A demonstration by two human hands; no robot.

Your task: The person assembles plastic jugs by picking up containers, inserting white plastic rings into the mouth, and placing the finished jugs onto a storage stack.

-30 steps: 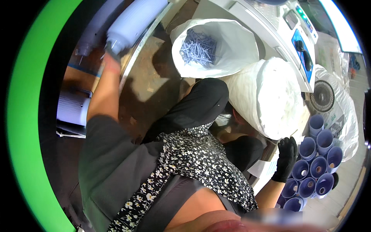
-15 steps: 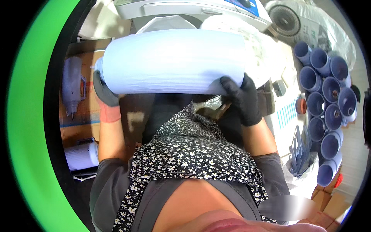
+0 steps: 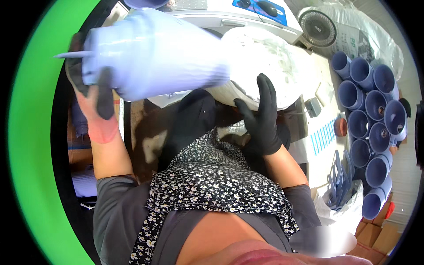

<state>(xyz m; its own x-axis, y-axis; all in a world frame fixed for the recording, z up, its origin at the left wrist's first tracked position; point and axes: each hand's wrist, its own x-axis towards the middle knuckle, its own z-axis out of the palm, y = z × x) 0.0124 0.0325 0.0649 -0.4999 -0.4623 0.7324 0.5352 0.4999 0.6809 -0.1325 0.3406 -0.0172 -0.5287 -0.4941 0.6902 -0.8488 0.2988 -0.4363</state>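
A large light-blue plastic flask body [image 3: 163,53] is tilted in the air in front of me. My left hand [image 3: 104,95], in a dark glove with a pink cuff, grips its narrower ringed end, where a thin spout-like piece sticks out to the left. The fingers behind that end are partly hidden. My right hand [image 3: 263,123], in a black glove, is off the flask body with fingers apart and nothing in them. It hovers beside a large white plastic bag [image 3: 274,66], near its lower edge.
Several blue open cylinders [image 3: 376,104] are stacked at the right. Blue handles [image 3: 339,185] fill a white bag below them. A brown tape roll [image 3: 340,127] lies on the table. At the back are a round fan [image 3: 317,28] and a black mouse [image 3: 267,8]. Cardboard boxes [image 3: 384,236] sit lower right.
The flask body has swung from level to tilted, its ringed end moving up and left with my left hand. My right hand has let go of its other end and opened.
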